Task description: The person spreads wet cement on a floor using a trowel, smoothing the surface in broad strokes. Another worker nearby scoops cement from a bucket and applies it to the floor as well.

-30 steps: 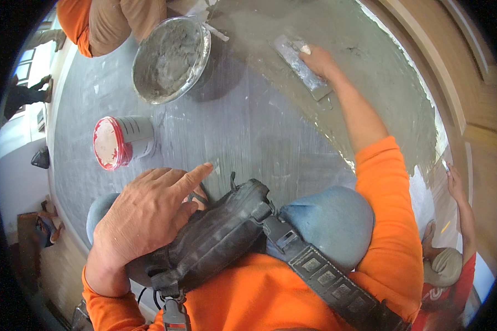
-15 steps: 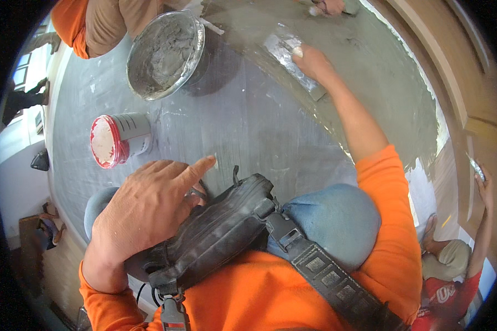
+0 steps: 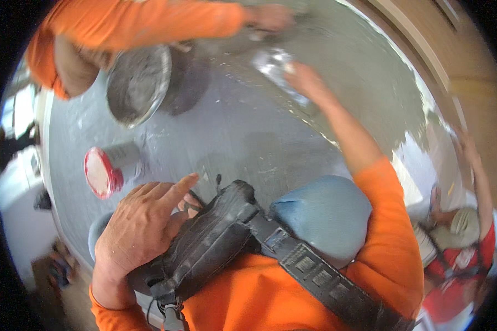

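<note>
My right hand [image 3: 306, 80] grips the pale handle of a steel finishing trowel [image 3: 273, 70], which lies flat on wet grey screed [image 3: 370, 71] at the upper right. My left hand [image 3: 143, 220] hangs over the black waist bag [image 3: 215, 237] at my lap, fingers loosely bent and apart, index finger stretched out, holding nothing. In front of me a bowl of grey mortar [image 3: 135, 83] stands on the smooth grey floor [image 3: 215, 138]. Left of that floor area is a white bucket with a red rim [image 3: 102, 171]. The picture is slightly smeared by motion.
A co-worker's orange sleeve [image 3: 165, 25] reaches over the bowl, their hand [image 3: 268, 19] at the screed's far edge. Another person in red [image 3: 453, 292] crouches at my right, arm raised toward the wooden door frame [image 3: 475, 99]. A wall and window [image 3: 25, 110] line the left.
The co-worker's orange arm has swung in across the top of the view. My trowel has shifted leftward in the picture. The person in red has moved, and the view has tilted slightly.
</note>
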Action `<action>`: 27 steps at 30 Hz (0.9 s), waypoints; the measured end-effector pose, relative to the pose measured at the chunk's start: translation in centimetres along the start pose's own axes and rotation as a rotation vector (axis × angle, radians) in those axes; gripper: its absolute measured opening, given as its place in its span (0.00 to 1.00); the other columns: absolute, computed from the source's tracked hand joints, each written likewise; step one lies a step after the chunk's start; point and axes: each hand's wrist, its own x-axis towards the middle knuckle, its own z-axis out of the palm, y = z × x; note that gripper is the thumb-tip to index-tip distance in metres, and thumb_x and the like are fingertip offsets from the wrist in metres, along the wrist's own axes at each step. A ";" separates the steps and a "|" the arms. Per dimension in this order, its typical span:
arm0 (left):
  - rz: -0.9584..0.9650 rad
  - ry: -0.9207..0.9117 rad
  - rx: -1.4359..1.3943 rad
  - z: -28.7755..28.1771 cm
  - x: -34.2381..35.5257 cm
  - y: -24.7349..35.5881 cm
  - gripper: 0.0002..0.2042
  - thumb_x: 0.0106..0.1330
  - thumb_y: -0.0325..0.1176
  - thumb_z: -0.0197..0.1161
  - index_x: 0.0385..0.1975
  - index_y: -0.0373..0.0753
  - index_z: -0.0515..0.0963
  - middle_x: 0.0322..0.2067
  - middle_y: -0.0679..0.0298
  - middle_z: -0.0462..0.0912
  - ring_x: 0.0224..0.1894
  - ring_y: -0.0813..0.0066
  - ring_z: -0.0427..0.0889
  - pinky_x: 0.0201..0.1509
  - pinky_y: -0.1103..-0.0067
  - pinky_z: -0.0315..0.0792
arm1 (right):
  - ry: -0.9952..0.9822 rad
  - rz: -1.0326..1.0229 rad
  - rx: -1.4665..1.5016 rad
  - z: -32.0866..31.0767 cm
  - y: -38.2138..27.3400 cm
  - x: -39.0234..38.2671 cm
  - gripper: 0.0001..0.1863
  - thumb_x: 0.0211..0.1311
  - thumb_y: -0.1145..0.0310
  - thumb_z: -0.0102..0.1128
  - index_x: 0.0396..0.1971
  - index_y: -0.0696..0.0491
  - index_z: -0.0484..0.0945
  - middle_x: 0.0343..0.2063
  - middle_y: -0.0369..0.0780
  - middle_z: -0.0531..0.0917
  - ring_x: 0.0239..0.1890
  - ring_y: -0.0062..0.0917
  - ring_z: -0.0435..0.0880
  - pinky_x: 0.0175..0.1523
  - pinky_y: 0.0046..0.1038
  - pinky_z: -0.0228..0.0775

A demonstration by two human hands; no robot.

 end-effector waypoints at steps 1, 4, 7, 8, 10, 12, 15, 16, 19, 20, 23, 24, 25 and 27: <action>0.000 0.011 0.032 0.3 0.2 0.0 0.32 0.64 0.29 0.67 0.71 0.40 0.70 0.46 0.51 0.85 0.52 0.51 0.83 0.59 0.62 0.74 | -0.138 0.041 0.011 0.6 -2.2 1.4 0.22 0.69 0.56 0.62 0.50 0.60 0.82 0.45 0.56 0.88 0.48 0.50 0.88 0.54 0.50 0.78; -0.025 0.052 0.048 0.8 -0.2 -0.4 0.31 0.66 0.28 0.66 0.71 0.39 0.69 0.46 0.50 0.85 0.52 0.50 0.83 0.60 0.62 0.74 | -0.009 -0.015 -0.060 1.5 -5.1 1.4 0.20 0.67 0.59 0.62 0.50 0.58 0.82 0.46 0.55 0.87 0.51 0.51 0.87 0.57 0.49 0.78; -0.039 0.059 0.036 0.9 -0.3 -0.4 0.31 0.66 0.29 0.66 0.71 0.40 0.69 0.46 0.50 0.85 0.52 0.50 0.83 0.61 0.62 0.74 | 0.051 0.071 -0.044 -0.7 -1.2 0.6 0.22 0.67 0.57 0.63 0.53 0.57 0.82 0.47 0.55 0.87 0.52 0.51 0.86 0.57 0.50 0.78; -0.032 0.054 0.044 0.9 -0.2 -0.7 0.31 0.66 0.29 0.66 0.71 0.40 0.69 0.46 0.50 0.85 0.52 0.50 0.83 0.61 0.62 0.74 | 0.079 0.096 -0.035 -1.0 0.9 0.8 0.22 0.67 0.57 0.63 0.53 0.57 0.81 0.48 0.54 0.87 0.52 0.51 0.87 0.57 0.50 0.78; -0.030 0.054 0.057 1.3 -0.4 -0.7 0.31 0.66 0.29 0.66 0.71 0.41 0.69 0.46 0.50 0.85 0.53 0.50 0.83 0.61 0.62 0.73 | 0.181 0.201 -0.055 -2.6 5.6 -0.2 0.22 0.67 0.53 0.63 0.51 0.55 0.83 0.47 0.51 0.89 0.51 0.47 0.88 0.58 0.47 0.78; -0.030 0.066 0.075 1.1 -0.2 -0.3 0.31 0.66 0.29 0.67 0.71 0.41 0.69 0.47 0.50 0.85 0.53 0.50 0.83 0.62 0.61 0.73 | 0.197 0.317 -0.051 -5.1 9.1 -2.1 0.23 0.67 0.51 0.65 0.51 0.54 0.83 0.46 0.52 0.89 0.51 0.46 0.88 0.57 0.46 0.78; -0.007 0.070 0.065 1.0 -0.3 -0.6 0.31 0.66 0.29 0.67 0.71 0.41 0.69 0.48 0.49 0.85 0.54 0.49 0.83 0.63 0.61 0.73 | 0.375 0.501 -0.071 -7.0 16.3 -4.0 0.23 0.68 0.51 0.64 0.52 0.53 0.83 0.46 0.54 0.88 0.51 0.48 0.88 0.57 0.47 0.79; -0.021 0.060 0.054 1.0 -0.4 -0.4 0.31 0.67 0.29 0.67 0.71 0.41 0.69 0.48 0.49 0.85 0.55 0.48 0.83 0.63 0.61 0.73 | 0.405 0.514 -0.046 -7.8 16.3 -5.2 0.23 0.68 0.51 0.63 0.52 0.53 0.83 0.46 0.54 0.88 0.51 0.48 0.88 0.57 0.47 0.79; -0.023 0.030 0.038 0.9 -0.3 0.3 0.31 0.67 0.29 0.66 0.71 0.41 0.69 0.48 0.49 0.85 0.55 0.47 0.83 0.62 0.60 0.73 | 0.284 0.452 -0.010 -8.1 11.9 -7.6 0.23 0.68 0.51 0.63 0.53 0.53 0.83 0.49 0.54 0.88 0.52 0.50 0.87 0.58 0.48 0.79; -0.008 0.033 0.041 1.1 -0.2 0.2 0.31 0.67 0.29 0.66 0.71 0.41 0.69 0.48 0.49 0.85 0.55 0.47 0.83 0.62 0.60 0.73 | 0.214 0.413 -0.004 -7.3 9.5 -7.8 0.24 0.68 0.52 0.62 0.54 0.54 0.82 0.50 0.54 0.87 0.53 0.51 0.87 0.58 0.48 0.79; -0.007 0.040 0.061 1.3 1.0 -0.2 0.31 0.67 0.29 0.66 0.72 0.41 0.69 0.48 0.48 0.85 0.55 0.47 0.83 0.62 0.60 0.73 | 0.039 0.275 -0.079 -5.1 3.9 -8.4 0.24 0.68 0.52 0.62 0.55 0.54 0.81 0.50 0.53 0.87 0.53 0.50 0.87 0.59 0.48 0.79; -0.023 0.040 0.070 1.3 1.2 -0.1 0.31 0.67 0.29 0.66 0.72 0.41 0.69 0.48 0.48 0.85 0.55 0.47 0.83 0.62 0.60 0.73 | -0.015 0.246 -0.110 -5.4 2.5 -8.7 0.25 0.68 0.51 0.61 0.56 0.54 0.80 0.49 0.53 0.88 0.52 0.50 0.87 0.59 0.48 0.79; -0.033 0.036 0.073 1.2 1.4 0.2 0.31 0.67 0.29 0.66 0.72 0.41 0.69 0.48 0.48 0.85 0.54 0.48 0.83 0.62 0.60 0.73 | -0.018 0.230 -0.120 -5.1 3.2 -8.9 0.24 0.68 0.52 0.61 0.56 0.53 0.80 0.49 0.52 0.88 0.52 0.50 0.87 0.59 0.48 0.79; -0.056 0.033 0.080 1.0 1.7 0.8 0.31 0.67 0.29 0.66 0.71 0.41 0.70 0.48 0.48 0.85 0.54 0.48 0.83 0.61 0.60 0.73 | -0.021 0.191 -0.139 -3.9 5.0 -8.4 0.24 0.68 0.52 0.61 0.55 0.53 0.80 0.49 0.52 0.88 0.51 0.49 0.87 0.59 0.48 0.79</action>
